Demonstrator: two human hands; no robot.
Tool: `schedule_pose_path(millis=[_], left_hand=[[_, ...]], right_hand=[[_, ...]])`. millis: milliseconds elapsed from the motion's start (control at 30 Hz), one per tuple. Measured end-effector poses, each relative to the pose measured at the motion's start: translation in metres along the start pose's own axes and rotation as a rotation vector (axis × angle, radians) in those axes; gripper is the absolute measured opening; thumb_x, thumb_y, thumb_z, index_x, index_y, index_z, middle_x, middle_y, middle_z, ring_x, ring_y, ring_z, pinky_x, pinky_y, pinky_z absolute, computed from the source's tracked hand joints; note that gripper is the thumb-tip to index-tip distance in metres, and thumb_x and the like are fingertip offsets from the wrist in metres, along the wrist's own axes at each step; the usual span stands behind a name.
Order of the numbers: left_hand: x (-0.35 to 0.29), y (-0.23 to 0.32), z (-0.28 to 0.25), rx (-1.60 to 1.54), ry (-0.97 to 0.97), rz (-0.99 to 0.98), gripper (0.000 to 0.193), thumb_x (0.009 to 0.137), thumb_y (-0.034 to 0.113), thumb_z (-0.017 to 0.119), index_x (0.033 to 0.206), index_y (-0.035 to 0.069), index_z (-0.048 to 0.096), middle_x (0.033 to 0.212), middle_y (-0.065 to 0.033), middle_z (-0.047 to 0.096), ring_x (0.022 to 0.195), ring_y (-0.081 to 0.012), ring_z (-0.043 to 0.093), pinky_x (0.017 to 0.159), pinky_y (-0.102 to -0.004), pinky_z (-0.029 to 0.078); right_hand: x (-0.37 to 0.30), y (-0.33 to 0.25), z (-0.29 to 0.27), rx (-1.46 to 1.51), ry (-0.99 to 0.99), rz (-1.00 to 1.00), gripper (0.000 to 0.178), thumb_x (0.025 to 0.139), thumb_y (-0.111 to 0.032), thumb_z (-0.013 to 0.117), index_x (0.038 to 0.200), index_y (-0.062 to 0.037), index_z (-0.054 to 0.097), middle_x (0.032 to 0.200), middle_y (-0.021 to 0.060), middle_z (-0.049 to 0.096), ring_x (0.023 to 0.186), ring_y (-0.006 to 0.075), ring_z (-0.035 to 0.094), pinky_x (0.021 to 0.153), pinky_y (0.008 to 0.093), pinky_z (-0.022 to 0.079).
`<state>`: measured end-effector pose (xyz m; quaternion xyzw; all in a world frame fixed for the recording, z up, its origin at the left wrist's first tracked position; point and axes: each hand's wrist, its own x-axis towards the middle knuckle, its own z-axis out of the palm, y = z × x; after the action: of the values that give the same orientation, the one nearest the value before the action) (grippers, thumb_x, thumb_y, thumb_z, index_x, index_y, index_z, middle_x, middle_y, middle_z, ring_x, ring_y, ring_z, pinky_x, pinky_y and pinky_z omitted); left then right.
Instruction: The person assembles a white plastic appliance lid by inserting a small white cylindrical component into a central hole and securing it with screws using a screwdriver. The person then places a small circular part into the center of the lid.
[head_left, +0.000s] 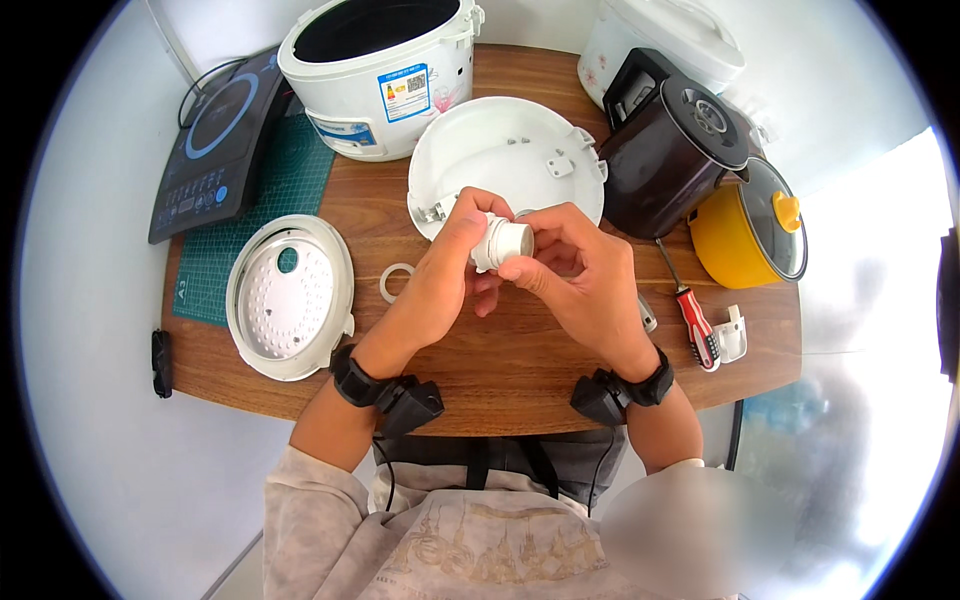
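Above the middle of the wooden table I hold a small white cylindrical plastic part (pixel 507 243), with a round cap facing right. My left hand (pixel 437 272) grips its left side, thumb on top. My right hand (pixel 592 283) has its thumb and fingers closed around the cap end. Just beyond my hands lies an upturned white lid shell (pixel 462 137), with several screws and a small white bracket (pixel 559 166) inside it. A white ring (pixel 397 284) rests beside my left hand. Partly under my right hand, a grey object (pixel 648 318) is mostly hidden.
On the left are a perforated inner lid (pixel 265 318), a green cutting mat (pixel 208 285) and an induction cooker (pixel 200 175). A rice cooker body (pixel 350 85) stands behind. To the right are a dark kettle (pixel 655 150), yellow pot (pixel 728 240), red screwdriver (pixel 696 322) and white plastic piece (pixel 735 338).
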<state>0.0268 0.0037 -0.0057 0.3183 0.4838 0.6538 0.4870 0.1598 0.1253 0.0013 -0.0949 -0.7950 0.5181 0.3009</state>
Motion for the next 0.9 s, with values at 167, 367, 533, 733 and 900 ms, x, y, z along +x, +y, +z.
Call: schedule_pose_path(millis=[167, 367, 533, 733, 900], left_hand=[[0.001, -0.002, -0.003, 0.019, 0.02, -0.009, 0.038, 0.105, 0.045, 0.027, 0.117, 0.012, 0.043, 0.098, -0.0043, 0.054, 0.068, -0.009, 0.049, 0.052, -0.0219, 0.042], [-0.002, 0.002, 0.005, 0.092, 0.05, 0.028, 0.038, 0.105, 0.045, 0.028, 0.118, 0.012, 0.043, 0.094, -0.0045, 0.053, 0.067, -0.008, 0.047, 0.053, -0.0218, 0.042], [-0.004, 0.004, 0.007, 0.135, 0.058, 0.025, 0.036, 0.105, 0.043, 0.028, 0.119, 0.012, 0.042, 0.093, -0.0039, 0.052, 0.069, -0.0075, 0.045, 0.054, -0.0219, 0.041], [-0.003, 0.004, 0.005, 0.135, 0.045, 0.02, 0.036, 0.105, 0.042, 0.027, 0.119, 0.012, 0.042, 0.092, -0.0034, 0.051, 0.069, -0.0073, 0.044, 0.054, -0.0225, 0.041], [-0.002, 0.003, 0.005, 0.147, 0.049, 0.037, 0.036, 0.106, 0.042, 0.027, 0.119, 0.012, 0.043, 0.091, -0.0028, 0.051, 0.069, -0.0072, 0.044, 0.054, -0.0228, 0.041]], right_hand=[[0.002, -0.003, 0.002, 0.016, 0.012, 0.012, 0.034, 0.085, -0.017, 0.081, 0.111, -0.0026, 0.063, 0.087, 0.0103, 0.074, 0.073, 0.0165, 0.074, 0.064, 0.0256, 0.056], [0.0, -0.008, -0.002, 0.0, 0.006, 0.085, 0.032, 0.086, -0.017, 0.08, 0.108, -0.0006, 0.063, 0.082, 0.0116, 0.074, 0.072, 0.0168, 0.075, 0.064, 0.0253, 0.057], [0.0, -0.002, 0.001, 0.083, 0.029, 0.17, 0.03, 0.088, -0.02, 0.079, 0.101, 0.0019, 0.063, 0.08, 0.0115, 0.074, 0.072, 0.016, 0.075, 0.062, 0.0245, 0.056], [0.0, -0.008, 0.003, 0.158, 0.031, 0.266, 0.029, 0.089, -0.021, 0.078, 0.095, 0.0021, 0.061, 0.08, 0.011, 0.074, 0.07, 0.015, 0.074, 0.06, 0.0238, 0.056], [0.0, -0.005, 0.002, 0.142, 0.029, 0.224, 0.029, 0.088, -0.02, 0.079, 0.093, 0.0018, 0.061, 0.077, 0.0099, 0.073, 0.069, 0.0141, 0.073, 0.06, 0.0239, 0.055]])
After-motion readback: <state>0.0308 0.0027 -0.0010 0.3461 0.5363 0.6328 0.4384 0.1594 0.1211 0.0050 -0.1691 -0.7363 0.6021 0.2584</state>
